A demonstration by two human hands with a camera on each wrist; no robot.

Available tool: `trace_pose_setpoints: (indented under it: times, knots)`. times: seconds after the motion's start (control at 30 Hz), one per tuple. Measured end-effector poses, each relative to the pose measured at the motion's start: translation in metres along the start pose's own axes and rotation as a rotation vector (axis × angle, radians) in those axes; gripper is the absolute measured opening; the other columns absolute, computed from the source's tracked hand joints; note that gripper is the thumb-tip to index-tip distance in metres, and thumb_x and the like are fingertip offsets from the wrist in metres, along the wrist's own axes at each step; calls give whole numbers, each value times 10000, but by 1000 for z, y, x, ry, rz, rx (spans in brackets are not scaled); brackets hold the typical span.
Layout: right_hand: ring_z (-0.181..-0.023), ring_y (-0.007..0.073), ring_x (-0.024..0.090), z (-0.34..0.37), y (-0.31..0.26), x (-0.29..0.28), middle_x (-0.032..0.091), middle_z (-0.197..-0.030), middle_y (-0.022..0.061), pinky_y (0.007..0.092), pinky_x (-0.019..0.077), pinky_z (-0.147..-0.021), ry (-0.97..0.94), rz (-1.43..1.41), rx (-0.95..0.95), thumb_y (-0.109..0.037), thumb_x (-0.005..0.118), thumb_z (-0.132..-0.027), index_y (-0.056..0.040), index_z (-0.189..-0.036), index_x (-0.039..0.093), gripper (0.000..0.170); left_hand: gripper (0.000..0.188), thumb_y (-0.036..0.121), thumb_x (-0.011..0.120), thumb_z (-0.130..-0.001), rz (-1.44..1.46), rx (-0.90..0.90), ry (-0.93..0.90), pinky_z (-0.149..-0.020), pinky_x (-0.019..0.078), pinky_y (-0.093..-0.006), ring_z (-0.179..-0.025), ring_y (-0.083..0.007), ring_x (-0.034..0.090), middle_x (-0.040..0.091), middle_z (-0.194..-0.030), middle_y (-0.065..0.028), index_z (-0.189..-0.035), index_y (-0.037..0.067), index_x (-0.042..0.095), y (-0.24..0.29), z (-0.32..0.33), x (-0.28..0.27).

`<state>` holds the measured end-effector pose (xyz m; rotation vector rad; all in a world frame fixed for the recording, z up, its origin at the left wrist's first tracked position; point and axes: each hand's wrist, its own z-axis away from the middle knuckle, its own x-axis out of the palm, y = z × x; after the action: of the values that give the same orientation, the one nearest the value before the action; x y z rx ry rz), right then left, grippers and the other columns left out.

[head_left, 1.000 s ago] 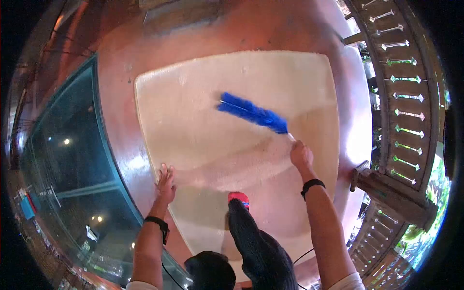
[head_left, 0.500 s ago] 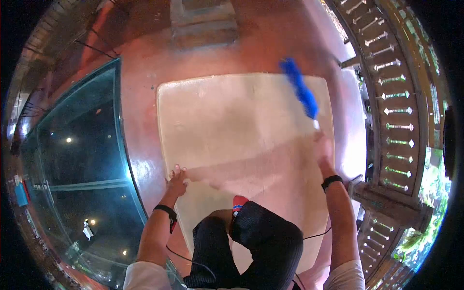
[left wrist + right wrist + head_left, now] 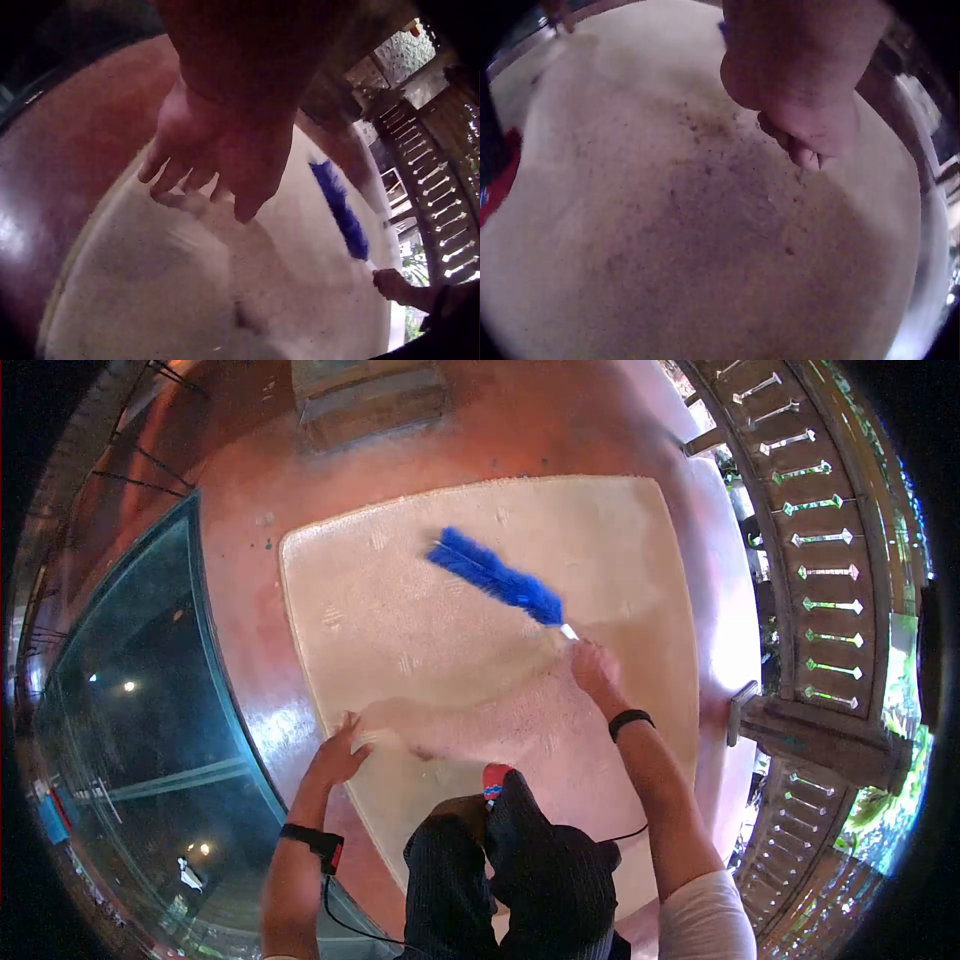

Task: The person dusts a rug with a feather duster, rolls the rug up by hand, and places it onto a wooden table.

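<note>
A blue fluffy duster [image 3: 500,581] lies over the beige mat [image 3: 400,590], its head pointing to the upper left in the head view. My right hand [image 3: 597,670] grips its pale handle; in the right wrist view that hand [image 3: 799,97] has its fingers curled, and the duster is mostly hidden behind it. At the mat's left edge is my left hand [image 3: 338,752], fingers spread and holding nothing. The left wrist view shows this hand [image 3: 217,150] with its fingertips at the mat's surface, and the duster [image 3: 341,214] farther right.
Dark glass [image 3: 140,700] in a frame stands left of the mat on the reddish floor [image 3: 240,600]. A wooden railing [image 3: 800,540] with a thick beam [image 3: 825,738] runs along the right. A wooden block or step [image 3: 372,410] is beyond the mat. My knees and a red-tipped foot are at the near side.
The duster has swung right and up, then back left over the mat, with my right hand still gripping it. My left hand stays near the mat's left edge.
</note>
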<state>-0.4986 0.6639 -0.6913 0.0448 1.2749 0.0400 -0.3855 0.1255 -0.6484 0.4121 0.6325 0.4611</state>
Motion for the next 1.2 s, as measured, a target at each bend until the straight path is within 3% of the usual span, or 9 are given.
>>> trace_pose_setpoints:
  times: [0.1, 0.13, 0.27, 0.33, 0.53, 0.63, 0.87, 1.03, 1.2]
  knots:
    - [-649, 260, 671, 23, 7, 2, 660, -704, 89, 420, 492, -474, 192, 73, -127, -311, 521, -1003, -87, -984, 667, 268, 630, 336, 610, -986, 156, 90, 73, -1165, 362, -425, -1423, -396, 424, 326, -1603, -235, -1512, 48, 418, 47, -22, -19]
    - [-735, 302, 676, 34, -18, -26, 694, -842, 162, 431, 545, -573, -16, 22, -37, -250, 559, -1003, -80, -942, 639, 197, 609, 313, 618, -984, 238, 134, 102, -1163, 368, -407, -1409, -396, 444, 353, -1587, -246, -1496, 37, 438, 65, -32, -24]
    - [-596, 259, 612, 56, -57, 11, 611, -750, 85, 401, 472, -513, 607, 250, -466, -269, 557, -1001, -86, -963, 645, 206, 690, 318, 626, -991, 108, 527, 439, -1102, 435, -404, -1353, -357, 519, 468, -1506, -248, -1557, 51, 335, 140, -87, -28]
    - [-582, 237, 591, 60, -85, -14, 593, -764, 86, 404, 470, -491, 708, 183, -581, -266, 561, -1004, -75, -971, 630, 206, 750, 323, 614, -1012, 539, 434, 312, -1048, 469, -358, -1283, -262, 581, 550, -1440, -218, -1596, 46, 235, 172, -108, -23]
    - [-592, 300, 657, 77, -126, -106, 635, -699, 143, 447, 518, -511, -181, -328, -602, -278, 536, -1024, -54, -973, 573, 233, 756, 241, 654, -1000, 910, 343, 226, -970, 494, -310, -1122, -135, 608, 622, -1333, -127, -1580, -11, 241, 197, -130, -28]
    - [-578, 358, 659, 76, -123, -121, 648, -668, 144, 474, 530, -516, -224, -340, -768, -285, 519, -1032, -52, -978, 530, 239, 697, 192, 659, -993, 876, 319, 151, -974, 498, -308, -1130, -141, 610, 614, -1348, -123, -1559, -9, 305, 197, -126, -32]
    - [-1069, 364, 666, 59, -78, -62, 693, -1019, 206, 521, 498, -937, -321, -817, -270, -270, 419, -1059, -53, -1515, 396, 506, 605, 155, 660, -970, 963, 407, 262, -1089, 456, -343, -1366, -242, 510, 479, -1520, -166, -1517, 52, 422, 182, -119, -2]
    - [-1176, 369, 635, -3, 1, 18, 702, -1196, 191, 475, 469, -1021, 294, -877, -9, -191, 414, -1041, -36, -1412, 547, 423, 716, 256, 701, -917, 116, 339, 441, -1191, 277, -593, -1506, -400, 266, 275, -1645, -158, -1552, 144, 389, 107, -113, -29]
    - [-893, 312, 690, -34, 20, -32, 717, -989, 189, 423, 545, -848, 289, -772, 430, -114, 447, -999, -103, -1482, 502, 486, 725, 294, 752, -875, -75, 131, 351, -1135, 259, -723, -1550, -380, 139, 196, -1677, -134, -1528, 216, 447, 58, -105, -42]
